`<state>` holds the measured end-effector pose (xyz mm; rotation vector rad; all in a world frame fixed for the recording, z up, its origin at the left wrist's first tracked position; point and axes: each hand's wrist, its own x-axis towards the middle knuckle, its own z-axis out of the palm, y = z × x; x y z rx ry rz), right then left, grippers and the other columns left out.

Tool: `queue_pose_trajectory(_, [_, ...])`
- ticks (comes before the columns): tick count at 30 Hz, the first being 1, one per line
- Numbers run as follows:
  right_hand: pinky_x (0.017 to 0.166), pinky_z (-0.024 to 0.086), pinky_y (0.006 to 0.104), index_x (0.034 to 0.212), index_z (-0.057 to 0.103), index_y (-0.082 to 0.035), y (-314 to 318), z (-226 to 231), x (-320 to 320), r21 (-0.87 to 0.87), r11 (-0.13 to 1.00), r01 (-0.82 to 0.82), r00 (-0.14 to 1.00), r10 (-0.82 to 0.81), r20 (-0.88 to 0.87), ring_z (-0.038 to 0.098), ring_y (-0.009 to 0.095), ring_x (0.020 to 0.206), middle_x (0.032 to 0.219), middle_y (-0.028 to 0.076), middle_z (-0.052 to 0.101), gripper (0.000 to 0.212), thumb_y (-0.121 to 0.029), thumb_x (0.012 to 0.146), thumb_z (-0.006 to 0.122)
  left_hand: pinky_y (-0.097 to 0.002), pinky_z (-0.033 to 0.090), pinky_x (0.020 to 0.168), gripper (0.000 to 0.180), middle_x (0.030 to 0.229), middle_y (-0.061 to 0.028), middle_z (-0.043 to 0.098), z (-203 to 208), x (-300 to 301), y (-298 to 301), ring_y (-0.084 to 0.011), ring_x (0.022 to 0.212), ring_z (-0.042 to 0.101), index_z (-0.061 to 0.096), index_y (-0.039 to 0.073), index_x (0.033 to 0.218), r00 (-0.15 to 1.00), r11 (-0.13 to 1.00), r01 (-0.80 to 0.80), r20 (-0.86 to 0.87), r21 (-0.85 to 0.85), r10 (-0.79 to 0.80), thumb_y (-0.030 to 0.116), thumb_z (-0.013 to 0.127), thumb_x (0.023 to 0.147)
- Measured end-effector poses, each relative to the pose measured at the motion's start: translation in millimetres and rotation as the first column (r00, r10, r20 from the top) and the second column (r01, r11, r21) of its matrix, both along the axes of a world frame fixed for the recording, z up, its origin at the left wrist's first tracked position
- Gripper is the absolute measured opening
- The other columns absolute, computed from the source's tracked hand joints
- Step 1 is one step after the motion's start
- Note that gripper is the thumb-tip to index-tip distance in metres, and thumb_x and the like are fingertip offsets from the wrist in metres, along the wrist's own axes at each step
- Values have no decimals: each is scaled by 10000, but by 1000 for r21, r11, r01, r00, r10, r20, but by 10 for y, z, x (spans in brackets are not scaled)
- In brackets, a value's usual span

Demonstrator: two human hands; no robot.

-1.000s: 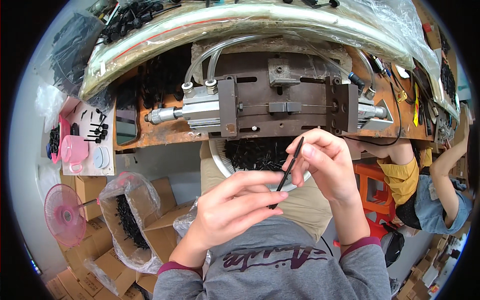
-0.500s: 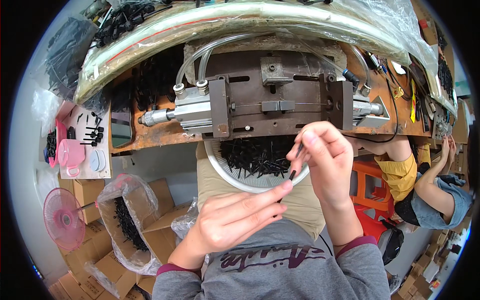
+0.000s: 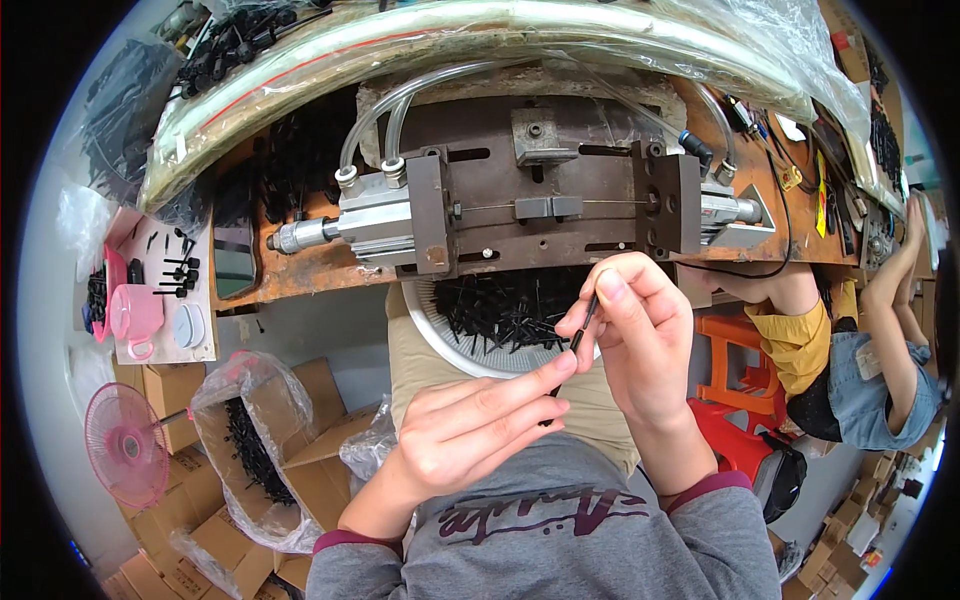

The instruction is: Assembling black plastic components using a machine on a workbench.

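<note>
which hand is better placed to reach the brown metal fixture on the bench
Probably the right hand: its fingers appear close to the brown metal fixture's near edge, while the left hand sits lower, by the gray sweatshirt. Both hands are occupied with a slim black stick.

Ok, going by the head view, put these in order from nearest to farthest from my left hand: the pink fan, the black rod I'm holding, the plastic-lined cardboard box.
1. Black rod: held in the left hand, its upper end poking past the fingertips.
2. Plastic-lined cardboard box: to the hand's left.
3. Pink fan: farther left, beyond the box.
</note>
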<state>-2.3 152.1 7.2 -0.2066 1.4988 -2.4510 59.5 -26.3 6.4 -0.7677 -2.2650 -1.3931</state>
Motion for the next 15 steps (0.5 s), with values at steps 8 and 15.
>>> queue_pose_trajectory(8, [542,530,250,1010,574,19,-22,-5,8,22,1000,-6,1000,6,14,640,132,581,841,159,694,158,-132,1028,531,-273,604,647,296,1107,-197,711,9,14,-5,-203,758,735,746,-19,906,1000,1000,-14,-10,-5,14,75,856,648])
queue_pose_trajectory(15, [551,531,246,1010,576,22,-17,-2,42,46,999,23,999,-21,-42,642,126,590,845,156,696,135,-108,1021,540,-278,609,649,283,1099,-191,714,-2,13,1,-207,758,734,744,-22,895,1000,1000,-14,-6,-3,14,74,850,650])
